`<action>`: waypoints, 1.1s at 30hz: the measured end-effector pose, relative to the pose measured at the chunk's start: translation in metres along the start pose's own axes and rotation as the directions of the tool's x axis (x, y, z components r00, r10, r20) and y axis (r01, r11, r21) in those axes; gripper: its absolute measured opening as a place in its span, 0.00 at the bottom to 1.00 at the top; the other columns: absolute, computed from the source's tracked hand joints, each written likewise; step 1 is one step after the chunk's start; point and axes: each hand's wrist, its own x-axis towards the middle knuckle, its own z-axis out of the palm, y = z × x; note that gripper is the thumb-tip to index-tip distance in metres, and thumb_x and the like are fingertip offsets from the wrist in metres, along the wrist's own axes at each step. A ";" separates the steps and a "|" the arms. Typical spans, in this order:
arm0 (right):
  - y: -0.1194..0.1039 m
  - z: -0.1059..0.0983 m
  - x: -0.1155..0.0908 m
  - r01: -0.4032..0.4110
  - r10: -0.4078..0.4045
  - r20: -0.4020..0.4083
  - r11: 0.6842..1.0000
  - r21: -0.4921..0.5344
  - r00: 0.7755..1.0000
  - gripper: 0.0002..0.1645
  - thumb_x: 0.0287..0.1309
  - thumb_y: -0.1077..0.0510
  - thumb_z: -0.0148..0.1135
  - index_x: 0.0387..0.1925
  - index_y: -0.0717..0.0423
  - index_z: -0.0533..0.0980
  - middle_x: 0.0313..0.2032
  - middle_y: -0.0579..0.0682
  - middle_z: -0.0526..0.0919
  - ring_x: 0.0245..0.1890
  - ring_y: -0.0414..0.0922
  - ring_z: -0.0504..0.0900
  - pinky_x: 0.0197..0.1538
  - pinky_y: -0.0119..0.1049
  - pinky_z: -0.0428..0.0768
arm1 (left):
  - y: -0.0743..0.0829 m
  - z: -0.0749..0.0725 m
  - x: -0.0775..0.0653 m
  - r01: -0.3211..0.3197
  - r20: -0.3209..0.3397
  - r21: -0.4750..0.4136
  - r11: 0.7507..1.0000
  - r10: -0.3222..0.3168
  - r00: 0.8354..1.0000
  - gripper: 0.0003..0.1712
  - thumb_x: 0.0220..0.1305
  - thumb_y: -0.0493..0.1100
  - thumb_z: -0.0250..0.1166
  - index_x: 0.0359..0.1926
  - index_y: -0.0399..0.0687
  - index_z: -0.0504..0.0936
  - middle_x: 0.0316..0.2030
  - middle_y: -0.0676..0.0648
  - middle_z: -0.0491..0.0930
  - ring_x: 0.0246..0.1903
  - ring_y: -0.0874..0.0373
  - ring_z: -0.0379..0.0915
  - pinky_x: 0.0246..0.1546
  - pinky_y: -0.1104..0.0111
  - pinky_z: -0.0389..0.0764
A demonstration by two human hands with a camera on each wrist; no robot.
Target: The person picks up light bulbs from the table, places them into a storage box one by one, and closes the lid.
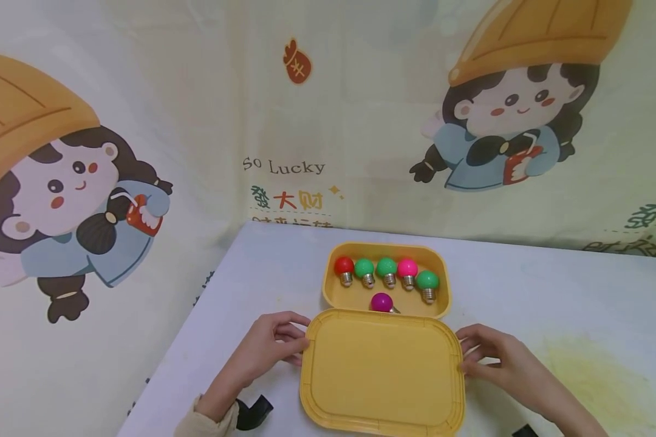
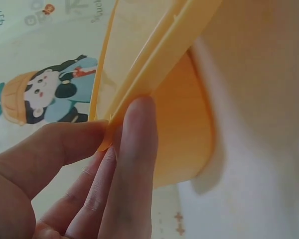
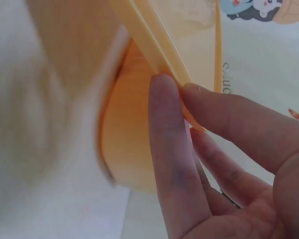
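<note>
Between both hands is a yellow rectangular lid (image 1: pixel 382 370) with rounded corners. My left hand (image 1: pixel 270 349) pinches its left edge between thumb and fingers. On the opposite edge, my right hand (image 1: pixel 492 358) pinches the lid the same way. Behind it stands a yellow box (image 1: pixel 443 267), whose near part the lid hides. Inside the box a row of small light bulbs runs along the back: a red bulb (image 1: pixel 344 267), green ones, a pink bulb (image 1: pixel 407 268) and a green bulb (image 1: pixel 428 281) at the right. A purple bulb (image 1: pixel 381 302) lies nearer, partly covered by the lid.
A white table (image 1: pixel 525 285) carries the box, with a yellowish patch (image 1: pixel 596 376) on its right side. Behind the table hangs a cream cloth (image 1: pixel 361 121) printed with cartoon figures and lettering. A black strap end (image 1: pixel 254 413) shows by the left wrist.
</note>
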 end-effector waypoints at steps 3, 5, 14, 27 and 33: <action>-0.004 -0.002 0.000 0.042 -0.042 -0.042 0.999 -0.008 0.998 0.21 0.57 0.65 0.70 0.52 0.62 0.75 0.38 0.46 0.84 0.34 0.38 0.84 0.33 0.33 0.87 | 0.007 -0.001 0.000 -0.023 -0.011 0.009 1.000 0.023 1.000 0.22 0.62 0.36 0.69 0.56 0.34 0.78 0.37 0.41 0.85 0.35 0.52 0.84 0.33 0.59 0.89; -0.008 -0.004 0.001 0.067 -0.067 -0.065 0.998 -0.007 0.996 0.21 0.56 0.67 0.69 0.52 0.62 0.75 0.39 0.47 0.84 0.34 0.38 0.84 0.33 0.35 0.87 | 0.011 -0.002 0.001 -0.039 -0.024 0.017 0.999 0.040 0.999 0.22 0.62 0.36 0.70 0.56 0.34 0.78 0.38 0.41 0.85 0.36 0.52 0.83 0.33 0.59 0.89; -0.027 -0.015 0.009 0.017 -0.023 -0.126 0.999 -0.051 0.992 0.23 0.54 0.65 0.72 0.52 0.60 0.76 0.41 0.49 0.84 0.35 0.40 0.85 0.34 0.34 0.88 | 0.028 -0.009 0.000 -0.098 -0.062 0.068 0.993 0.103 0.993 0.20 0.62 0.38 0.70 0.54 0.37 0.80 0.38 0.41 0.86 0.39 0.51 0.83 0.34 0.61 0.89; -0.054 -0.037 0.019 -0.040 0.006 -0.195 0.984 -0.173 0.981 0.21 0.56 0.62 0.71 0.52 0.57 0.78 0.41 0.47 0.85 0.38 0.34 0.83 0.38 0.27 0.86 | 0.051 -0.016 0.007 -0.172 -0.119 0.067 0.983 0.179 0.977 0.19 0.61 0.40 0.72 0.52 0.42 0.82 0.43 0.42 0.86 0.42 0.51 0.83 0.38 0.60 0.89; -0.064 -0.041 0.021 -0.025 -0.015 -0.222 0.984 -0.178 0.975 0.18 0.56 0.61 0.71 0.48 0.51 0.78 0.40 0.44 0.85 0.40 0.34 0.83 0.39 0.27 0.86 | 0.058 -0.020 0.010 -0.221 -0.135 0.087 0.971 0.231 0.963 0.18 0.62 0.44 0.71 0.52 0.46 0.83 0.45 0.44 0.86 0.43 0.51 0.84 0.41 0.62 0.88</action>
